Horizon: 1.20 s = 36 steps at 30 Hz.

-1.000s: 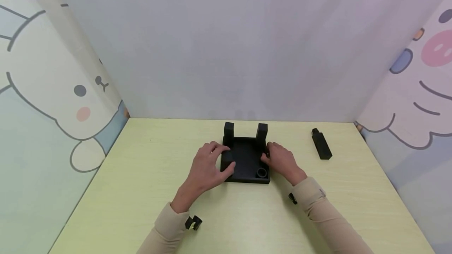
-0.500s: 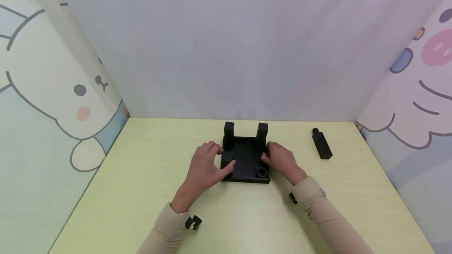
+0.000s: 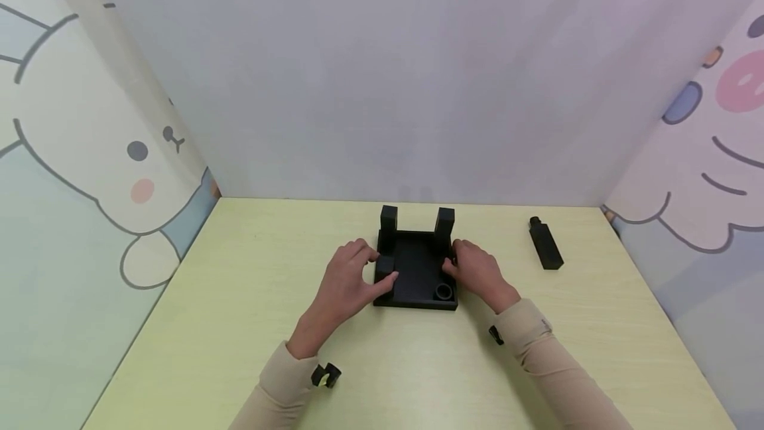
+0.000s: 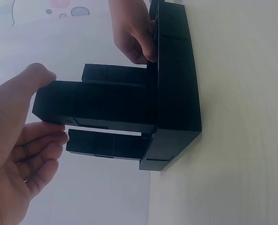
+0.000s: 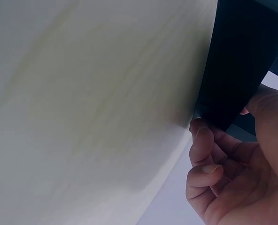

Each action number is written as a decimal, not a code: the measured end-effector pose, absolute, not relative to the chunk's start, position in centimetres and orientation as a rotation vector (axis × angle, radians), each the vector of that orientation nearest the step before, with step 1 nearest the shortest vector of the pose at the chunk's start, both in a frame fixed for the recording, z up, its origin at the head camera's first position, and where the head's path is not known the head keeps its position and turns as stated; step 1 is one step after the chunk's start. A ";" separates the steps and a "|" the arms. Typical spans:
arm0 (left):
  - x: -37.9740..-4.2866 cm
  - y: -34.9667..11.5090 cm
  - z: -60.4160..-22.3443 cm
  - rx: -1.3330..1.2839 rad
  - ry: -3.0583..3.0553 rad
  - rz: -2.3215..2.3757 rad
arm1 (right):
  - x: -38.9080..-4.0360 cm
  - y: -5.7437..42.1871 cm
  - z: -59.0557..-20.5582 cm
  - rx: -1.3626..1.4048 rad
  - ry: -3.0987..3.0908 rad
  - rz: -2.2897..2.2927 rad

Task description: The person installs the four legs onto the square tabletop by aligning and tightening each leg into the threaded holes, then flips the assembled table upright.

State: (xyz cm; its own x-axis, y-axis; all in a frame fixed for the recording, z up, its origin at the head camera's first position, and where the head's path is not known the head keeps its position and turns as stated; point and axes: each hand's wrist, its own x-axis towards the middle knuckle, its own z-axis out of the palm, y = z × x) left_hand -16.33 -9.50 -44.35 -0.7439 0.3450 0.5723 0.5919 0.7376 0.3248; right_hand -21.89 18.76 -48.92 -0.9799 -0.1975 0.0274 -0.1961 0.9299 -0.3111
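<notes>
A black square base lies on the table with two black posts standing at its far corners, the left one and the right one. At its near left corner stands a third black post. My left hand pinches that post near its top, thumb on one side and fingers on the other. With my right hand I grip the base's right side wall, thumb over the inside and fingers outside. A round socket shows at the near right corner.
Another black post with a narrower peg at one end lies on the pale table at the right. A white curtain hangs behind the table, with cartoon-printed sheets at both sides.
The fingers of my left hand have drawn back leftward across the post's top, with the thumb staying at its side. My right hand and the base hold nearly still.
</notes>
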 end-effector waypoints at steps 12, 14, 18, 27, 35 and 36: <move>-16.3 -9.8 -44.3 -0.727 -2.516 -0.742 | -22.0 18.9 -49.0 -0.324 3.076 -0.499; -16.3 -9.9 -44.3 -0.709 -2.539 -0.804 | -22.0 19.0 -49.0 -0.327 3.079 -0.496; -16.7 -10.3 -44.1 -0.676 -2.570 -0.984 | -22.1 19.0 -49.2 -0.336 3.080 -0.496; -19.0 -10.8 -44.3 -0.585 -2.554 -1.197 | -22.0 18.9 -48.9 -0.335 3.076 -0.497; -21.3 -10.5 -45.9 -0.474 -2.684 -1.204 | -22.0 18.8 -48.9 -0.318 3.069 -0.510; -21.6 -10.4 -46.2 -0.470 -2.697 -1.190 | -22.0 18.8 -48.9 -0.314 3.067 -0.511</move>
State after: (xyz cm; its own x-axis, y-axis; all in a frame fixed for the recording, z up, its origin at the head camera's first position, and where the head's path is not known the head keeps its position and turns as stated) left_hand -21.61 -10.43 -46.19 -0.9384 0.2206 0.2658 0.3451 0.6349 0.6912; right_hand -21.98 18.84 -48.88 -0.9797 -0.1998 0.0170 -0.1946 0.9264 -0.3223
